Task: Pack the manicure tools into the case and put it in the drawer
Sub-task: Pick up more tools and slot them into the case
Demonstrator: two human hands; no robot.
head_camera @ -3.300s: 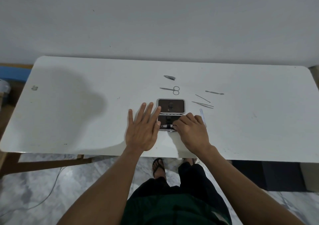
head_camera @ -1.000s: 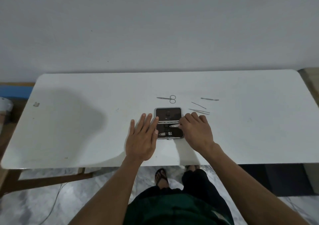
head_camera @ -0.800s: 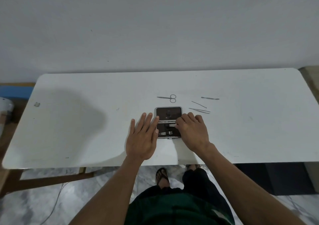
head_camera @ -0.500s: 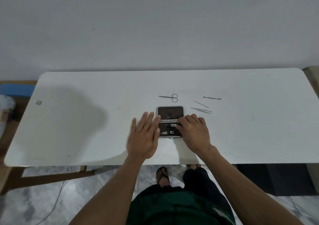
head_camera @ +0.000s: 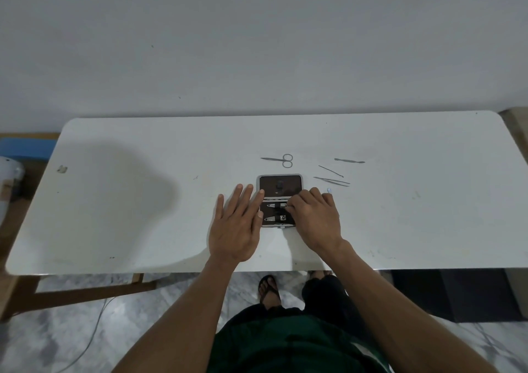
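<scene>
Case (head_camera: 280,185) lies open at frame centre on the white table (head_camera: 143,201), lid half farther up, tool half nearer. Two nail clippers sit strapped in the near half: upper clipper (head_camera: 275,205), lower clipper (head_camera: 275,218). Left hand (head_camera: 235,227) flat, fingers spread, palm down, holding nothing, fingertips touching the case's left edge. Right hand (head_camera: 315,219) curled over the case's right edge, fingertips at the upper clipper's end; cannot tell whether it pinches it. Loose on the table: scissors (head_camera: 278,160) just above the case, tweezers (head_camera: 331,181), thin pick (head_camera: 330,171) and cuticle pusher (head_camera: 349,160) upper right of it.
</scene>
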